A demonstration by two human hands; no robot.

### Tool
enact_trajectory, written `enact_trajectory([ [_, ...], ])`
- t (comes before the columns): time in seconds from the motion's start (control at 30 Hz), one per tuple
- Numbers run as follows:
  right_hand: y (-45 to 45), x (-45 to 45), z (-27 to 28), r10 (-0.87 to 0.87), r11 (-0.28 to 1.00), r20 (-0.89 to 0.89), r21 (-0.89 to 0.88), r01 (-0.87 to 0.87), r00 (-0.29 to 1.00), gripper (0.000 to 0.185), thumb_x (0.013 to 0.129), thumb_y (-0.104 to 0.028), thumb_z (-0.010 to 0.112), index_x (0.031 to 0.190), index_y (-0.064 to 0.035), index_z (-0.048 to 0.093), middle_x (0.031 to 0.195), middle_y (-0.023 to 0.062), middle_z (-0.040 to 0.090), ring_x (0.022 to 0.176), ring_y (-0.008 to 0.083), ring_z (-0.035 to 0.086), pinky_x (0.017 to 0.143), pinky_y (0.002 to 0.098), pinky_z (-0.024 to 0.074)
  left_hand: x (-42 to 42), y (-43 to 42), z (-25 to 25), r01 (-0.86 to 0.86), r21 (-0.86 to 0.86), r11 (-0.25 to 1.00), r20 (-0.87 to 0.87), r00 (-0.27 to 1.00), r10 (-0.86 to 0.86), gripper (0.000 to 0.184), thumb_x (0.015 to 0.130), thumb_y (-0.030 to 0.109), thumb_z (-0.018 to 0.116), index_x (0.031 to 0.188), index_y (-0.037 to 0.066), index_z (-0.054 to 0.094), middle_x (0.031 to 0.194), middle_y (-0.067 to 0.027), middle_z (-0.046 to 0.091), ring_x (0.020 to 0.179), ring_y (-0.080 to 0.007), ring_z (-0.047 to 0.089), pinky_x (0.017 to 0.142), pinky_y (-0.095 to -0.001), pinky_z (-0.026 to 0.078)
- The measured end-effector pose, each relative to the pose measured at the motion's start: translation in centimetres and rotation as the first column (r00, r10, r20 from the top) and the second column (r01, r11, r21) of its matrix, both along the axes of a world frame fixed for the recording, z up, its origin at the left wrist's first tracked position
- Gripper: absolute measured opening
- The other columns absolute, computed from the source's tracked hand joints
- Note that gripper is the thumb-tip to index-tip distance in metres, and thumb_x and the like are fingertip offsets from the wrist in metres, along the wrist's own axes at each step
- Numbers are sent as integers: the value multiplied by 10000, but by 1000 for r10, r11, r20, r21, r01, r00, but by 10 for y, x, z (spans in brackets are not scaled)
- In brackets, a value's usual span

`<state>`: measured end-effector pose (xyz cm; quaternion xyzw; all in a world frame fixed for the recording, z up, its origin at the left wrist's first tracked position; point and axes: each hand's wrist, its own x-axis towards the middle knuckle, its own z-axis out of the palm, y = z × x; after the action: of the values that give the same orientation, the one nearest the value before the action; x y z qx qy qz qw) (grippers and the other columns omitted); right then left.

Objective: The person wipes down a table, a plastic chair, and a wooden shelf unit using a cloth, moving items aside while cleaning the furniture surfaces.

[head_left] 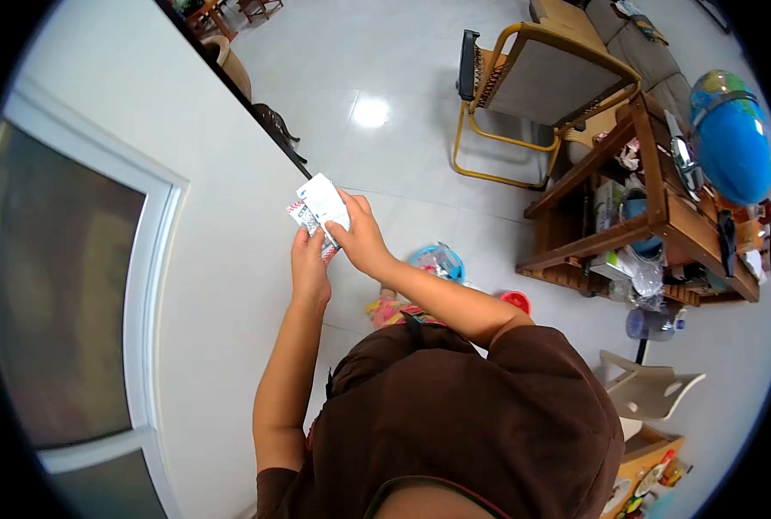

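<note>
Left hand (309, 264) pinches patterned packet (312, 224), right hand (363, 238) white card (321, 197), beside wall (217, 259); both look light, bendable, best edge-held.

Both bare arms are reaching forward, elbows bent, the left hand (309, 259) and right hand (359, 235) nearly meeting, fingers curling inward.

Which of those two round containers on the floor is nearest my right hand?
The blue container, with loose items inside. It lies closer to your right hand than the red container, which sits farther right.
</note>
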<state>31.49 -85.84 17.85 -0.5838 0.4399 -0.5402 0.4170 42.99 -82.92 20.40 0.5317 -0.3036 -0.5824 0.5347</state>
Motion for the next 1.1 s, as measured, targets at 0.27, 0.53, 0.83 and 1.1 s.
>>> enact_trajectory([
  [0.27, -137, 16, -17, -236, 964, -129, 95, 249, 963, 596, 896, -220, 636, 1405, 11, 427, 1342, 225, 444, 1264, 383, 435, 1057, 429, 377, 7, -151, 4, 203, 55, 978, -61, 978, -200, 291, 1030, 238, 463, 1275, 93, 525, 1201, -18, 594, 1058, -124, 560, 885, -323, 451],
  [0.53, -224, -47, -16, -366, 912, -137, 141, 384, 920, 611, 953, -209, 564, 1475, 1, 325, 1373, 257, 428, 1283, 397, 421, 1085, 446, 350, -50, -262, -6, 462, -27, 886, -131, 877, -461, 314, 1041, 257, 509, 1282, 56, 511, 1218, -43, 589, 1100, -136, 563, 951, -352, 461],
  [0.83, -315, -113, -15, -501, 805, -245, 220, 551, 830, 621, 1020, -341, 433, 1531, -28, 269, 1393, 244, 437, 1285, 413, 394, 1119, 475, 280, -125, -378, -13, 641, 14, 768, -173, 758, -629, 300, 1031, 161, 486, 1314, 60, 497, 1240, -44, 594, 1098, -138, 572, 924, -344, 476],
  [1.1, -442, -158, -32, -493, 778, -335, 244, 579, 803, 704, 1017, -425, 443, 1542, -9, 226, 1451, 249, 421, 1337, 413, 376, 1122, 470, 284, -166, -527, -29, 741, 89, 665, -94, 671, -735, 312, 1015, 199, 525, 1293, 61, 538, 1197, -43, 621, 1076, -142, 591, 918, -345, 476],
])
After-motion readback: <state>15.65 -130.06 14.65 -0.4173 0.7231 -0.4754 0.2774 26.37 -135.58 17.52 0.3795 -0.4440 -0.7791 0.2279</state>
